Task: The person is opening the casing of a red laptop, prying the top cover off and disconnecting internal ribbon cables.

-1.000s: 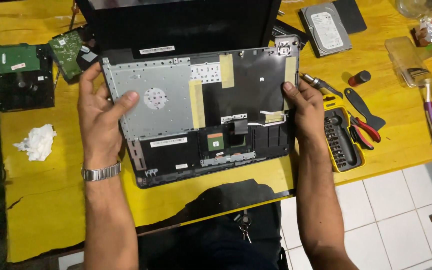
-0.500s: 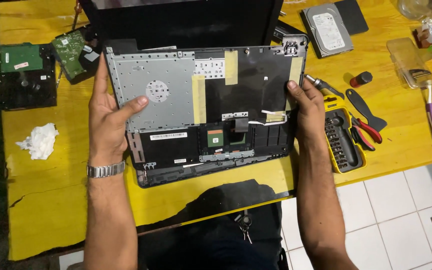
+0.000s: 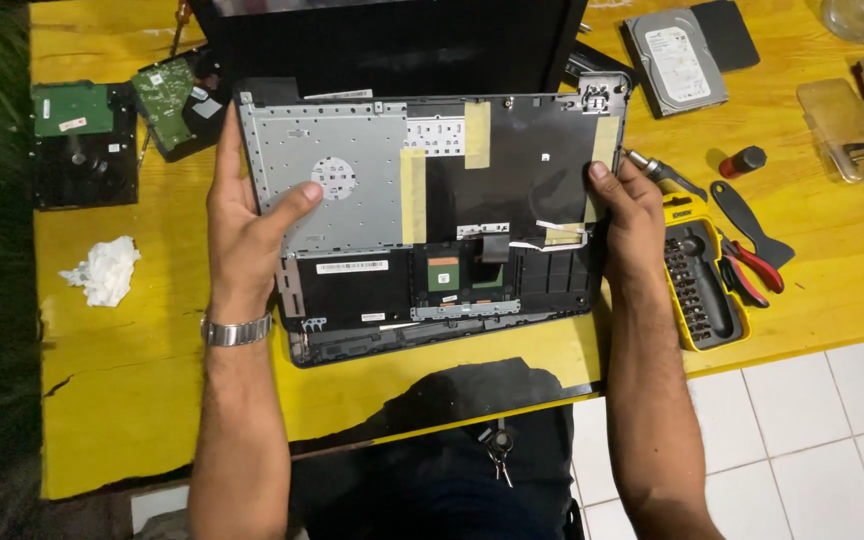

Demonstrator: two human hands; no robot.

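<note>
Lifted slightly farther up the yellow bench (image 3: pixel 132 400) than a moment ago, the opened laptop panel (image 3: pixel 432 210) sits before the dark screen, left hand (image 3: pixel 247 225) and right hand (image 3: pixel 632 215) each clamped on a side edge, apparently to keep it level.

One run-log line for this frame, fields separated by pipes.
left hand: grips laptop palmrest panel, thumb on metal plate | right hand: grips right edge | panel: underside up, on yellow table
</note>
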